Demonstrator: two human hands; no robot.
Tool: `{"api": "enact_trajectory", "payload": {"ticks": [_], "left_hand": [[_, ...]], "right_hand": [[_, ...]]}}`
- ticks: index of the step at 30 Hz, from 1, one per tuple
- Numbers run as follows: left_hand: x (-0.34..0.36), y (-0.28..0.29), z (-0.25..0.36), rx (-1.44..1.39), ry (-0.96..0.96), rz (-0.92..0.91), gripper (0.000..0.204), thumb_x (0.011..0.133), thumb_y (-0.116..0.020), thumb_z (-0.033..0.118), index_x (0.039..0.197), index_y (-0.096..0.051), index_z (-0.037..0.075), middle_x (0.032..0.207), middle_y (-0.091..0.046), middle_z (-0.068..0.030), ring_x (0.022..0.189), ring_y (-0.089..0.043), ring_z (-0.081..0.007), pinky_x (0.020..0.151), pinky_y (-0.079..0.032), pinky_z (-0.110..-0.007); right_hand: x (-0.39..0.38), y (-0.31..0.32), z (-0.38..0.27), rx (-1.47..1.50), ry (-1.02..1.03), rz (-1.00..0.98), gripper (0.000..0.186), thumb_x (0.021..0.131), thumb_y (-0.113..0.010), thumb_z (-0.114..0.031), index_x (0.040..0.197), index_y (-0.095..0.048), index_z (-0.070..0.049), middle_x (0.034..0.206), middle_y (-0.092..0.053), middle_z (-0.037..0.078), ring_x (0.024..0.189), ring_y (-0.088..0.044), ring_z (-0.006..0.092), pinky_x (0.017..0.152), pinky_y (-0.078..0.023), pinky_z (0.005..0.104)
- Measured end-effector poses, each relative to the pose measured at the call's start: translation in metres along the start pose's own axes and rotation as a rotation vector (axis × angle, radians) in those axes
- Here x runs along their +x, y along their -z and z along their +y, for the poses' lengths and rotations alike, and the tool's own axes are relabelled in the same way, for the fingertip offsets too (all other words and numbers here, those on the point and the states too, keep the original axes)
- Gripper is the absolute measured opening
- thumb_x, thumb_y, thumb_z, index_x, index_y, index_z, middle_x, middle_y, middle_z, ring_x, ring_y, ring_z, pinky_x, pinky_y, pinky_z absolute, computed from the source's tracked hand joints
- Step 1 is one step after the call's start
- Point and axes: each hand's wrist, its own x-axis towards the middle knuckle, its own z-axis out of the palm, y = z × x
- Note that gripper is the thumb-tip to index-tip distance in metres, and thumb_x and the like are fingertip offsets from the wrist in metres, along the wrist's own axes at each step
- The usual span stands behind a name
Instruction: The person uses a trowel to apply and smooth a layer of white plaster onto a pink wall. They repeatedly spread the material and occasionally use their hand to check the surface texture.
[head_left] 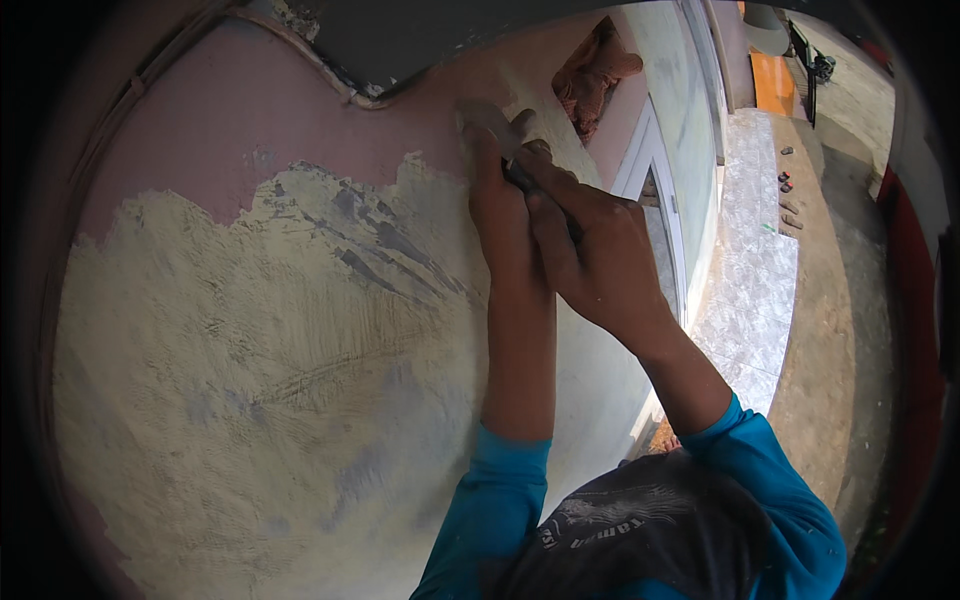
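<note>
Both my hands are together at the upper middle of the wall, on a flat scraper. My left hand is closed on it near the blade, arm stretched straight up the wall. My right hand grips its dark handle, thumb and fingers wrapped round. The blade rests against the pink painted surface, just above a large rough patch of cream filler with grey-lilac streaks showing through. Parts of the scraper are hidden by my fingers.
Reddish cloth fills an opening right of my hands, above a white-framed window. A pipe crosses the upper wall. A pale tiled ledge runs alongside, with small objects on the concrete floor beside it.
</note>
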Motion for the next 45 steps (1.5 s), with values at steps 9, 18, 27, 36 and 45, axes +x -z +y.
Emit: {"api": "enact_trajectory", "payload": {"ticks": [9,18,27,36,45], "left_hand": [[-0.036,0.035,-0.015,-0.199,0.100,-0.165,0.071,0.118,-0.050,0.062,0.147,-0.061,-0.001,0.092,-0.060,-0.0011,0.074,-0.057,-0.0112,0.072,-0.051,-0.030],[-0.042,0.025,-0.010,-0.173,0.192,0.027,0.072,0.117,-0.050,0.065,0.147,-0.061,0.000,0.088,-0.058,0.0001,0.070,-0.054,-0.0101,0.068,-0.049,-0.029],[-0.042,0.036,-0.018,-0.229,0.187,0.004,0.075,0.117,-0.049,0.066,0.149,-0.058,-0.002,0.086,-0.062,-0.0005,0.068,-0.057,-0.0100,0.066,-0.051,-0.028],[-0.044,0.032,-0.017,-0.134,0.099,-0.012,0.074,0.117,-0.049,0.065,0.146,-0.061,-0.002,0.086,-0.061,-0.0004,0.068,-0.057,-0.0088,0.063,-0.050,-0.026],[-0.052,0.020,-0.009,-0.123,0.188,0.143,0.073,0.118,-0.047,0.064,0.145,-0.062,-0.002,0.083,-0.060,-0.0007,0.064,-0.054,-0.0080,0.060,-0.047,-0.026]], "right_hand": [[-0.047,-0.010,0.000,-0.049,0.015,-0.027,0.048,0.104,-0.065,-0.008,0.151,-0.069,-0.006,0.108,-0.081,0.026,0.086,-0.081,0.0377,0.076,-0.063,0.0430],[-0.049,-0.011,0.002,-0.064,0.149,0.040,0.048,0.103,-0.065,-0.007,0.151,-0.068,-0.005,0.114,-0.080,0.027,0.089,-0.081,0.0418,0.077,-0.063,0.0460],[-0.052,-0.007,0.003,-0.058,0.012,-0.099,0.050,0.102,-0.065,-0.006,0.152,-0.068,-0.005,0.109,-0.081,0.024,0.087,-0.080,0.0405,0.077,-0.064,0.0450],[-0.049,-0.004,-0.003,-0.064,-0.025,-0.121,0.049,0.102,-0.065,-0.005,0.150,-0.069,-0.004,0.124,-0.080,0.027,0.097,-0.083,0.0402,0.080,-0.066,0.0454],[-0.050,0.003,-0.008,-0.074,-0.170,-0.261,0.048,0.103,-0.065,-0.008,0.150,-0.069,-0.004,0.110,-0.082,0.025,0.089,-0.082,0.0417,0.077,-0.064,0.0460]]}}
